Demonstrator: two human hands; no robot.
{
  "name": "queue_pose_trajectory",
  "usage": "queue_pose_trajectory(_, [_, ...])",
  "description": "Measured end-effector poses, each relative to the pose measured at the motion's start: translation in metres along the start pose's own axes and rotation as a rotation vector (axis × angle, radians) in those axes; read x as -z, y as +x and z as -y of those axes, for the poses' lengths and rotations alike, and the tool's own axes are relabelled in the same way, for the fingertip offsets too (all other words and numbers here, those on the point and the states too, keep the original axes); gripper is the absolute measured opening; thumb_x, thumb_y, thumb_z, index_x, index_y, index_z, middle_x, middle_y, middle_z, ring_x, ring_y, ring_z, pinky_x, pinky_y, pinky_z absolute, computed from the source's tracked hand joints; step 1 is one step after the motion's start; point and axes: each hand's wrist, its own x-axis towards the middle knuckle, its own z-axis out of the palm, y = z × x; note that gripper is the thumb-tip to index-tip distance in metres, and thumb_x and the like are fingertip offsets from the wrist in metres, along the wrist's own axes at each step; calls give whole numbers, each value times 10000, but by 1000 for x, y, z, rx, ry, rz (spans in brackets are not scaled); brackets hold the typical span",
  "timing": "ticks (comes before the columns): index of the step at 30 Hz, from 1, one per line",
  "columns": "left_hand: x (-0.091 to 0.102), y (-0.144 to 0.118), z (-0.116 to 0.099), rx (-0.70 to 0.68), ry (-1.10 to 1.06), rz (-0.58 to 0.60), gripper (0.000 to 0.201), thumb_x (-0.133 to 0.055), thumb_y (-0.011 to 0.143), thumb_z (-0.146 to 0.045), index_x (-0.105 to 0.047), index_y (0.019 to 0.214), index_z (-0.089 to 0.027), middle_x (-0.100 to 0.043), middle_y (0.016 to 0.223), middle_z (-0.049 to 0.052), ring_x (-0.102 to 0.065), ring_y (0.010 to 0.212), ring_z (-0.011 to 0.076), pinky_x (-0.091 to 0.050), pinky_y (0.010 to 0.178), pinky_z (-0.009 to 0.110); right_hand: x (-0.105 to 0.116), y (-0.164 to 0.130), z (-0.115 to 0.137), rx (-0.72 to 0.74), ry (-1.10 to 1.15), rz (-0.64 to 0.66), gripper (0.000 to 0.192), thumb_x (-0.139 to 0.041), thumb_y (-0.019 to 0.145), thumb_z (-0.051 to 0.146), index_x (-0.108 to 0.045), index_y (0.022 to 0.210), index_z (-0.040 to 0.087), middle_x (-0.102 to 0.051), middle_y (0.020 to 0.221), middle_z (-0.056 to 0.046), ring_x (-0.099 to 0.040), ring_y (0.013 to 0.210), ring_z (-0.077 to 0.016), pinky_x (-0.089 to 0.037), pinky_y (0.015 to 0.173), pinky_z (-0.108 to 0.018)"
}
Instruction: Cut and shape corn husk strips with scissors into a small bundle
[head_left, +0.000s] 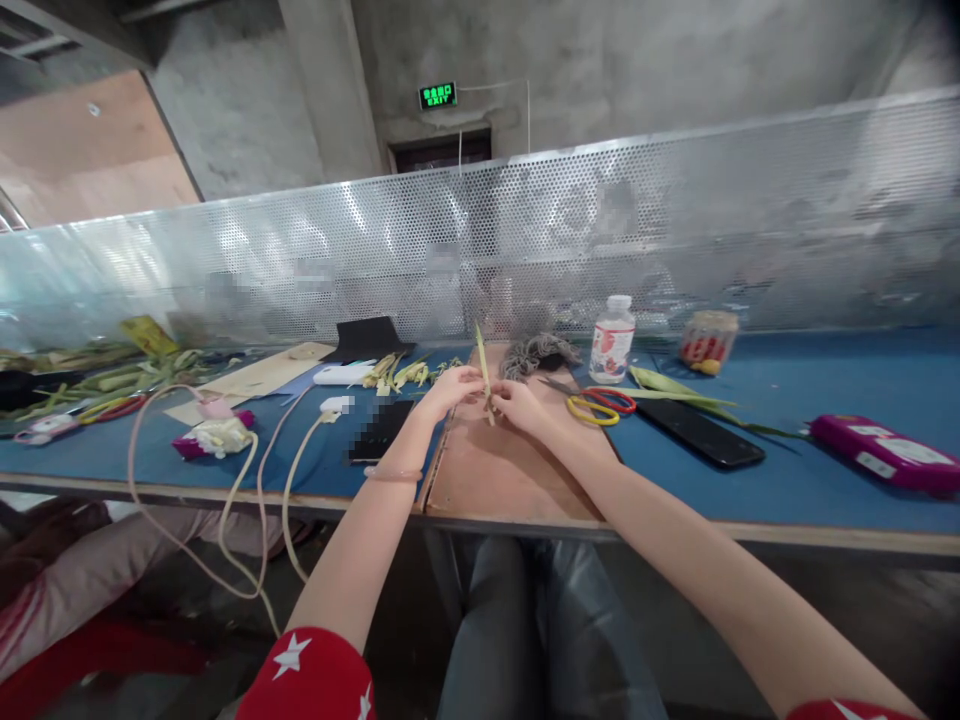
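Note:
A narrow green leaf strip [481, 352] stands almost upright over a brown board [510, 470] on the blue table. My left hand [452, 388] pinches its lower part from the left. My right hand [516, 402] pinches the same strip from the right, fingertips meeting at its base. Both wrists rest near the board. Cut leaf pieces [397, 372] lie just behind my left hand. Scissors with yellow and red handles [598, 404] lie just right of my right hand.
A plastic bottle [612, 340], a jar [708, 340], long green leaves [675, 392], a black phone [699, 432] and a pink case [885, 452] lie to the right. Another phone [381, 430], cables [225, 480] and leaves [112, 380] lie to the left. A perforated metal screen [525, 240] bounds the back.

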Motion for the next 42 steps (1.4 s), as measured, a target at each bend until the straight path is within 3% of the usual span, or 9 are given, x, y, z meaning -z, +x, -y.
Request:
queue_pose_trajectory(11, [-1, 6, 4, -19, 24, 77, 254, -723, 662, -241, -616, 866, -135, -687, 825, 57, -639, 719, 134, -498, 707, 289, 3, -3, -3, -25, 12, 42, 220, -536, 901, 321, -600, 963, 120, -625, 832, -13, -589, 642, -92, -511, 577, -244])
queue_pose_trajectory(25, [-5, 4, -5, 15, 45, 64, 96, -632, 686, -150, -623, 781, -133, -685, 805, 61, -640, 718, 148, -505, 717, 299, 2, 1, -3, -59, 15, 28, 227, -533, 902, 322, -595, 992, 123, -625, 861, -21, -593, 663, -97, -514, 586, -250])
queue_pose_trajectory(31, [-6, 5, -6, 0, 58, 68, 122, -603, 678, -119, -635, 795, -126, -690, 799, 66, -642, 706, 143, -515, 712, 293, 2, -2, 0, -96, 28, 36, 233, -536, 901, 317, -585, 1025, 126, -620, 887, -26, -597, 690, -106, -520, 604, -262])
queue_pose_trajectory(42, [-7, 2, -4, -38, 47, 113, 215, -678, 712, -286, -652, 865, -136, -694, 878, 70, -641, 759, 149, -504, 695, 268, 5, -9, 11, -138, 65, -21, 233, -526, 906, 324, -587, 1017, 129, -621, 884, -26, -596, 686, -104, -520, 603, -259])
